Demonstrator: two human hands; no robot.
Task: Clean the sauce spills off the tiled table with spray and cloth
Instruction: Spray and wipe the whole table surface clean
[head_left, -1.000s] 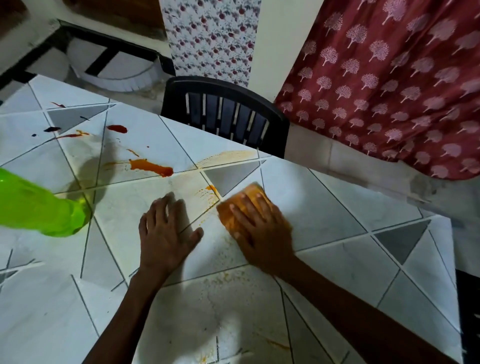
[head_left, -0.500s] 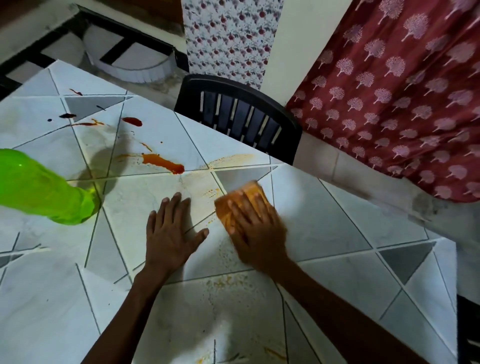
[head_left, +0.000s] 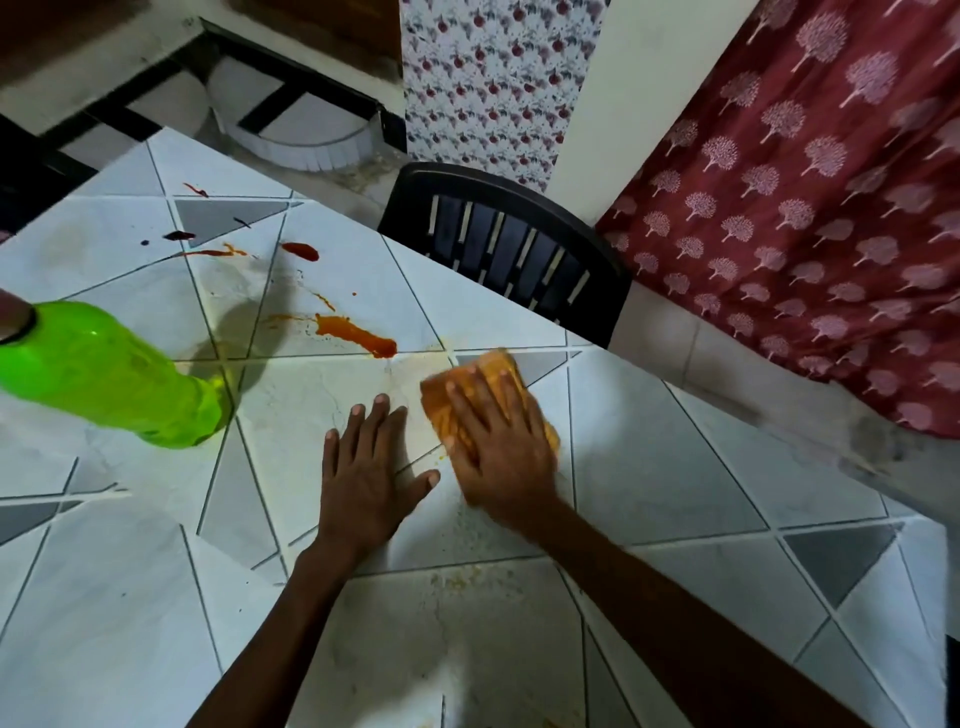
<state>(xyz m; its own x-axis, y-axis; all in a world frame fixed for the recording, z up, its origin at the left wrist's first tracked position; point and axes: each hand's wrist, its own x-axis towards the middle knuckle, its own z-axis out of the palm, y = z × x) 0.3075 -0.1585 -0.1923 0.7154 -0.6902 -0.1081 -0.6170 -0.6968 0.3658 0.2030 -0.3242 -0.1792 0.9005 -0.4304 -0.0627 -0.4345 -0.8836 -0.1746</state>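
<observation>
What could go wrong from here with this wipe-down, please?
1. The cloth under the right hand is stained orange, so it may smear sauce across the table rather than lift it.
2. The thick orange spill lies just beyond the left hand, which rests flat; a reach could drag through it.
3. The green bottle stands close by on the left; a wide sweep might knock it over.

Standing here, I can read nothing: no words, labels, brand names, numbers or signs are legible anywhere in view.
</observation>
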